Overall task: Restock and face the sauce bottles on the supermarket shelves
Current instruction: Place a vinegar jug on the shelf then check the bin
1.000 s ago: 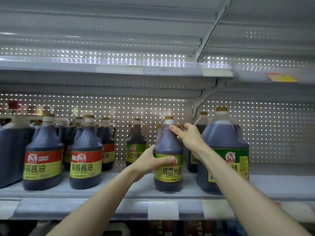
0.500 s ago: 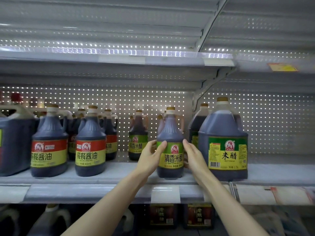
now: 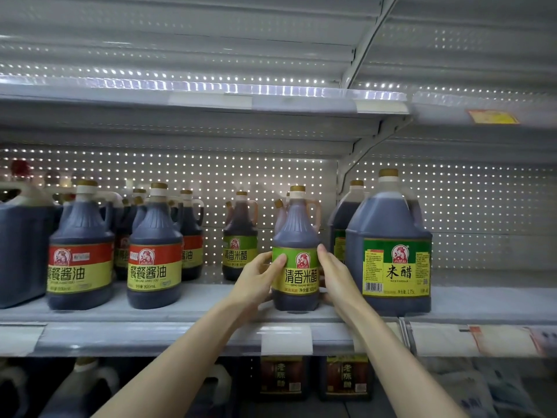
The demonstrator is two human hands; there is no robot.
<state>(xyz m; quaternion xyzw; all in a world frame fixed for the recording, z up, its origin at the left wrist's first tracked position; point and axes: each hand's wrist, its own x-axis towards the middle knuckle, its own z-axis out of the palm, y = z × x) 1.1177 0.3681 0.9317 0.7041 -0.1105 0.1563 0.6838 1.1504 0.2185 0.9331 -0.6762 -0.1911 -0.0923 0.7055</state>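
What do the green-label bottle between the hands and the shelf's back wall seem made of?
The green-label bottle looks like clear, glossy plastic: dark liquid shows through, and a moulded handle sits at its neck. Its cap looks gold, plastic or metal; I cannot tell. The back panel looks like painted sheet metal, punched with regular holes that light shines through.

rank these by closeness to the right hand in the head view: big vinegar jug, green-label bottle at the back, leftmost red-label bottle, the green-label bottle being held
From the right hand:
1. held green-label bottle, touching it on its left.
2. big jug, just to its right.
3. back green-label bottle, left and deeper in.
4. leftmost red-label bottle, far left.
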